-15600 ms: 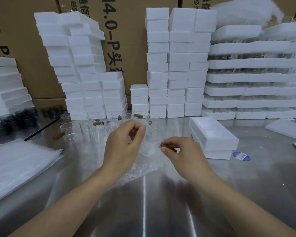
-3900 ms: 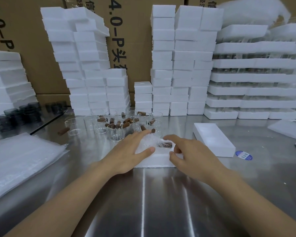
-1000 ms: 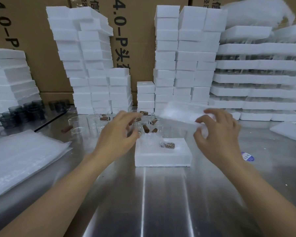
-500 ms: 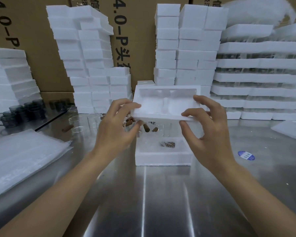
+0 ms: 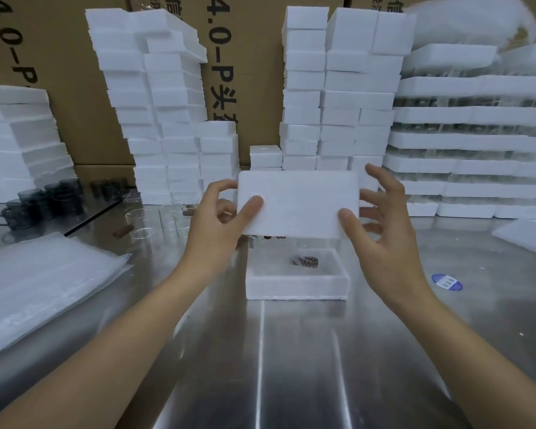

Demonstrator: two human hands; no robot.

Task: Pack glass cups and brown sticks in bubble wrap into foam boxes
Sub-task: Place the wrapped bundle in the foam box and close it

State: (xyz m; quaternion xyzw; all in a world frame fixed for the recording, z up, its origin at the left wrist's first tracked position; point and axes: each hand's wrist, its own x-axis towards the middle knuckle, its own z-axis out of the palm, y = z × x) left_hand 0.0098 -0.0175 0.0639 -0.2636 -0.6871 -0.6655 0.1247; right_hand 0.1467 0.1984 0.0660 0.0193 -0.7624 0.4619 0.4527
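I hold a white foam lid (image 5: 297,204) in the air with both hands, its flat side facing me. My left hand (image 5: 215,226) pinches its left end between thumb and fingers. My right hand (image 5: 384,233) pinches its right end, thumb on the front. Directly below, an open foam box (image 5: 296,284) sits on the steel table with a bubble-wrapped bundle and a brown stick (image 5: 305,261) showing inside. Clear glass cups (image 5: 143,222) and a loose brown stick (image 5: 123,232) stand behind to the left.
A pile of bubble wrap sheets (image 5: 41,280) lies at the left. Tall stacks of foam boxes (image 5: 164,119) line the back, with flat foam trays (image 5: 471,140) at the right. Dark glass mugs (image 5: 34,202) sit at far left. A blue sticker (image 5: 446,282) lies right.
The foam lid has been turned over: half a second ago its hollow side faced me, now its flat back does. Both hands have lowered it slightly toward the open box.
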